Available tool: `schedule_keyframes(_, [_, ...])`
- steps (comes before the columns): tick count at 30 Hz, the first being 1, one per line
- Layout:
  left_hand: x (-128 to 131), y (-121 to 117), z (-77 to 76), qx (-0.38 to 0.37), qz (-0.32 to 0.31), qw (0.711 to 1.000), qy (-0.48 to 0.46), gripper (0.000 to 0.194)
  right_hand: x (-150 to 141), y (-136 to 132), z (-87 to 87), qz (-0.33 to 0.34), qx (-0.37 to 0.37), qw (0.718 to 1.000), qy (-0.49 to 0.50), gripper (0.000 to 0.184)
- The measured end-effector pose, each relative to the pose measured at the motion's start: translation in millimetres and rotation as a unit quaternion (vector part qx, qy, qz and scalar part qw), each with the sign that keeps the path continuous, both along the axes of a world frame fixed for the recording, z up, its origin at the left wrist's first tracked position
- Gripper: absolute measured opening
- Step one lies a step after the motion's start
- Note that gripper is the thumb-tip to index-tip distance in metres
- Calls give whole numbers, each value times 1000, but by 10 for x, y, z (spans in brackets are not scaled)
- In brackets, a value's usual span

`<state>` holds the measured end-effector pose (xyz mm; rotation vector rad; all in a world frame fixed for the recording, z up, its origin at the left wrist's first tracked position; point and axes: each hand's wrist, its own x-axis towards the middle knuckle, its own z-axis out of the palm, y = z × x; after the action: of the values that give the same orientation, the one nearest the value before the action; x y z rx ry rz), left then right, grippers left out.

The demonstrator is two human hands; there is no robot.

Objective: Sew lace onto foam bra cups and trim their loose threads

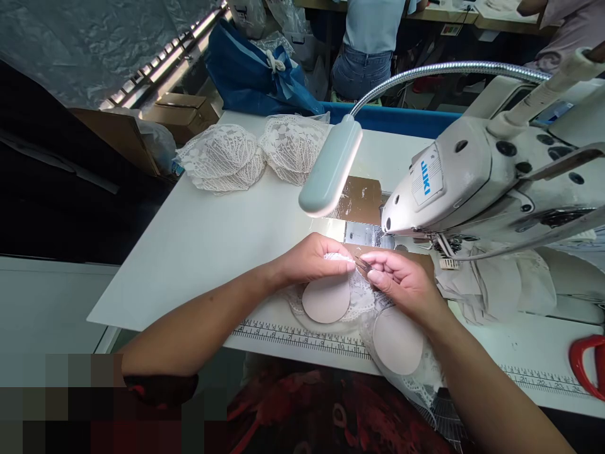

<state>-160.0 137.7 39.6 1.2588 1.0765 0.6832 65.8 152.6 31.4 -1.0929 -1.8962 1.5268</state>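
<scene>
My left hand (pixel 309 258) pinches the top edge of a white lace bra piece (pixel 360 293) with beige padded cups (pixel 326 299), close in front of the sewing machine's needle area. My right hand (pixel 401 280) is closed around a small metal tool, likely tweezers or snips (pixel 363 263), whose tip touches the lace beside my left fingers. A second beige cup (pixel 397 340) lies under my right wrist at the table's front edge.
A white Juki sewing machine (pixel 472 183) stands at the right, with a gooseneck lamp (pixel 331 167) over the work. Finished lace cups (pixel 255 154) are stacked at the far left of the table (pixel 198 239). Red scissors (pixel 588 372) lie at the right edge. Another person sits beyond.
</scene>
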Motion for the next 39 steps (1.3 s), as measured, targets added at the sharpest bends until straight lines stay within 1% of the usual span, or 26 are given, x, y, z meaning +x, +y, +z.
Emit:
schedule_keyframes(3, [12,-1,-9,-6,6,1000,-2,22,-53,-18,5,8,5,1000,-18,29])
schedule_keyframes(6, [14,-5,-14,-10,0,1000,14,23,-102,-36,10,17,36,999,-20,24])
schedule_keyframes(8, [14,-10,-12,-4,-5,1000,25,23,-121,-41,13,9,59,998,-27,21])
schedule_keyframes(10, [19,-16,-10,2,-7,1000,27,23,-131,-41,8,-4,66,997,-32,20])
schedule_keyframes(11, [23,-18,-10,4,-9,1000,23,23,-136,-39,3,-12,58,998,-25,20])
schedule_keyframes(13, [33,-20,-16,9,-18,1000,6,20,-150,-38,-5,-21,12,1000,11,21])
schedule_keyframes(16, [27,-9,-21,17,-39,999,-7,19,-180,-39,-2,-2,-65,997,48,34])
schedule_keyframes(17, [12,-1,-19,16,-49,999,-5,21,-186,-40,2,2,-72,997,41,31])
schedule_keyframes(18, [-11,8,-14,15,-57,998,0,23,-186,-40,6,-2,-69,997,28,25])
schedule_keyframes(19, [-42,19,-7,13,-65,998,6,24,-179,-39,9,-14,-59,998,14,18])
schedule_keyframes(20, [-80,30,0,10,-70,997,11,25,-166,-37,9,-29,-48,998,3,15])
schedule_keyframes(23, [-204,55,12,1,-60,998,30,23,-105,-29,-4,-61,-30,998,-7,18])
schedule_keyframes(28, [-320,71,-24,-25,-26,999,28,22,-14,-24,-47,-68,-23,997,-26,18])
schedule_keyframes(32, [-317,126,-7,-42,-30,998,41,21,61,-3,-48,-76,9,994,-77,16])
schedule_keyframes(34, [-294,188,38,-33,-33,997,68,21,111,16,-7,-68,36,990,-118,13])
schedule_keyframes(36, [-253,272,90,-14,-34,994,100,21,163,32,66,-41,64,984,-159,13])
schedule_keyframes(39, [-153,422,122,33,-44,988,142,18,239,42,192,30,110,972,-208,18])
